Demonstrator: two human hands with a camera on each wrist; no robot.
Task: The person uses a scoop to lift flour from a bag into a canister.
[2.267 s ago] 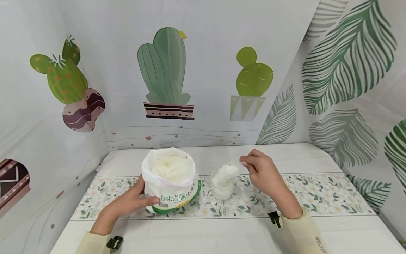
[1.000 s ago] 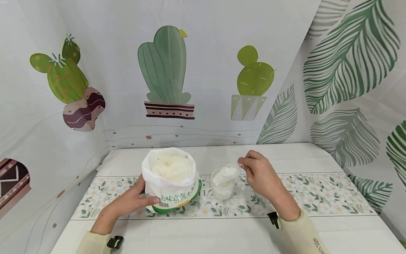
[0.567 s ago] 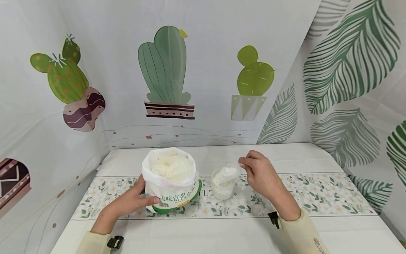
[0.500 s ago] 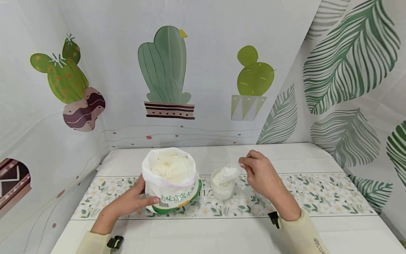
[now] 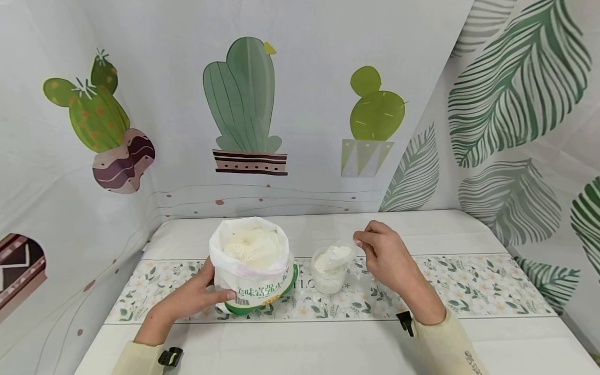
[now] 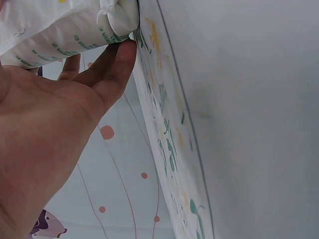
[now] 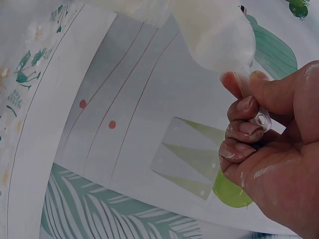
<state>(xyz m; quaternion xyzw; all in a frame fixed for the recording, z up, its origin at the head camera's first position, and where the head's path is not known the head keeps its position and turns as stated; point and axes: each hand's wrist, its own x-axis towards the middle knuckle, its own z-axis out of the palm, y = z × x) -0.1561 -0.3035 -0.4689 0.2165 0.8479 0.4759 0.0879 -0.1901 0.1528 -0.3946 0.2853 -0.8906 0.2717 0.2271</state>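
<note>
My left hand point(image 5: 197, 294) holds the near left side of an open bag of flour point(image 5: 253, 286), thumb in front and the other fingers round its side. In the left wrist view, the fingers point(image 6: 117, 74) lie against the bag's lower edge. My right hand point(image 5: 386, 258) pinches the short handle of a clear plastic scoop point(image 7: 222, 45) between thumb and fingertips. White flour point(image 5: 338, 254) is heaped in the scoop, which sits over the mouth of a clear plastic cup point(image 5: 328, 284). The cup holds flour too and stands right of the bag.
A white cloth point(image 5: 300, 344) with a flowered band covers the table. Some flour is spilled on the band around the cup. Behind the table hangs a curtain point(image 5: 314, 104) printed with cacti and leaves.
Between the two oldest frames my right hand shifts slightly left and the scoop changes its tilt over the cup. Since then it has barely moved. My left hand stays on the bag.
</note>
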